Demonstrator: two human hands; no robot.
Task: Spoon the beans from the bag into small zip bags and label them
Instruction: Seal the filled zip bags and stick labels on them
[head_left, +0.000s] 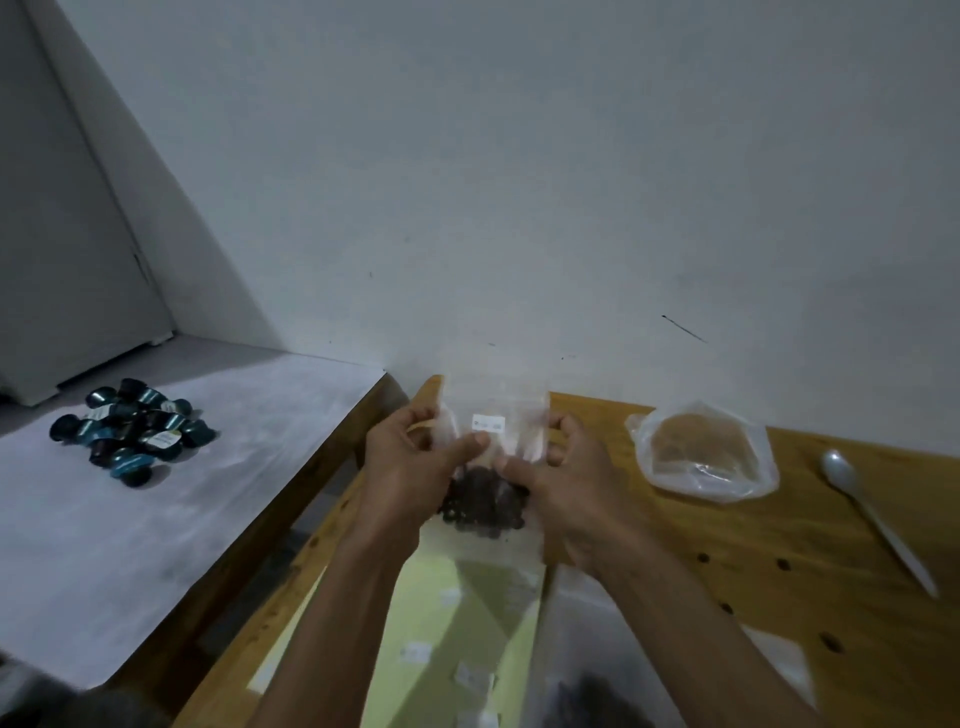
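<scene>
Listing by size, largest first.

Tabletop (779, 545): honey-coloured wood, smooth, dotted with dark round holes; a grey-white surface adjoins it on the left.

Sheet (436, 587): pale yellow-green, flat, carrying small white labels, lying under the forearms.

Loose bag (701, 457): clear crinkled plastic, rumpled into a mound, on the tabletop right of the hands.

Small zip bag (496, 447): clear, rectangular, upright, held above the tabletop; a small white label (488, 422) sits near its top.

Capsules (130, 431): glossy dark and teal, piled on the grey surface.

Left hand (410, 457): fingers curled, thumb pinching the small zip bag's left side.

Right hand (561, 478): likewise gripping the right side.

Spoon (872, 514): white plastic, far right.

Beans (483, 504): dark, rounded, heaped in the small zip bag's bottom.
</scene>
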